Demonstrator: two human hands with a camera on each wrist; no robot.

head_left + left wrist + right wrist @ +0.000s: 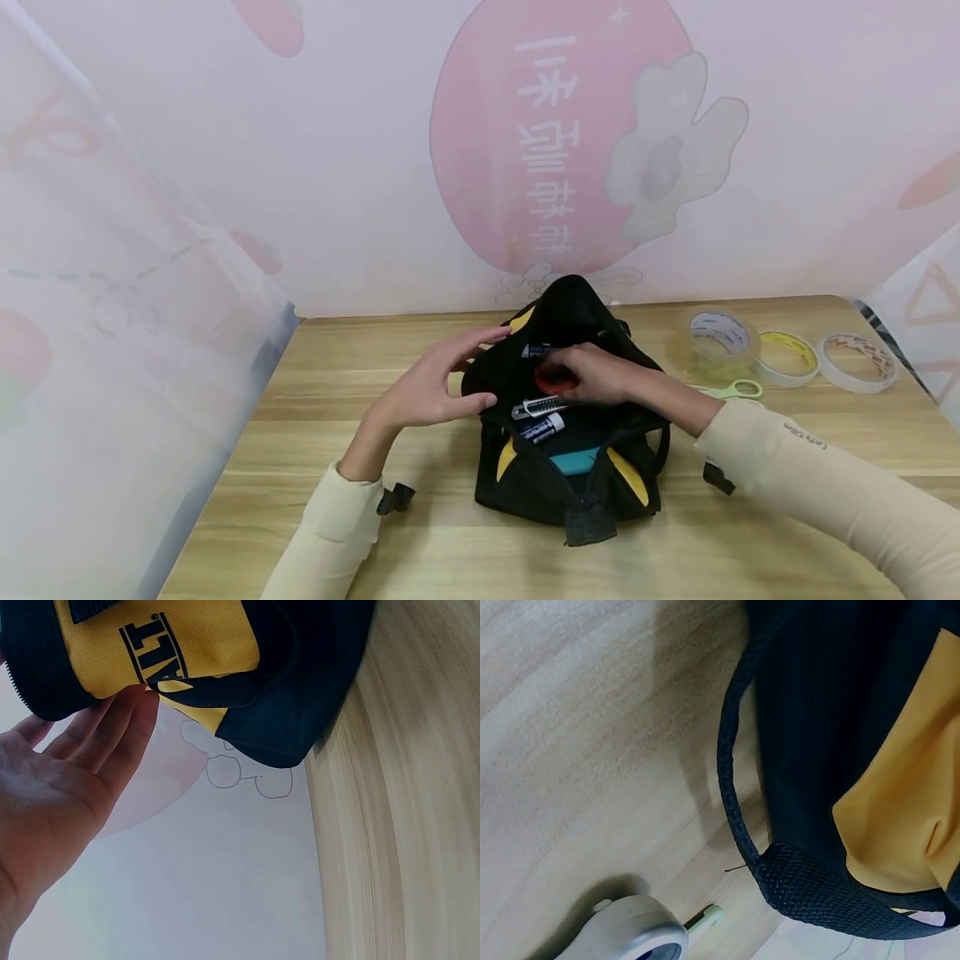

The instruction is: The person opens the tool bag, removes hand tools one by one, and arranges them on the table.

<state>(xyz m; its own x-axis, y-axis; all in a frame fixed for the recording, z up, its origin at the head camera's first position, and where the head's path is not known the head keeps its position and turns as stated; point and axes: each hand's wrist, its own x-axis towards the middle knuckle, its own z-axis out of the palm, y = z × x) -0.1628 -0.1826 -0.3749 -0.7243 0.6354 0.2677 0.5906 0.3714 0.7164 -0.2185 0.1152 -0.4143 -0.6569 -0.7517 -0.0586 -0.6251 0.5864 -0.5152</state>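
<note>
A black and yellow tool bag [517,492] stands unzipped on the table. My left hand [435,379] is at its left rim, fingers extended and thumb apart. In the left wrist view, the fingertips of that hand [67,780] meet the bag's yellow lettered side [202,645]. Inside the opening, my right hand [600,375] holds a curved red object [555,382], its kind partly hidden by the fingers. Below this hand in the bag lie a utility knife [538,407], a blue-and-white tube [543,428] and a teal item [574,462]. The right wrist view shows the bag's side [900,817], the hand out of frame.
Right of the bag are a clear tape roll [720,333] and two pale tape rolls [785,375]. Green-handled scissors [738,389] lie near my right forearm. A white rounded object [630,930] sits beside the bag. A printed curtain [360,167] hangs behind the table [315,467].
</note>
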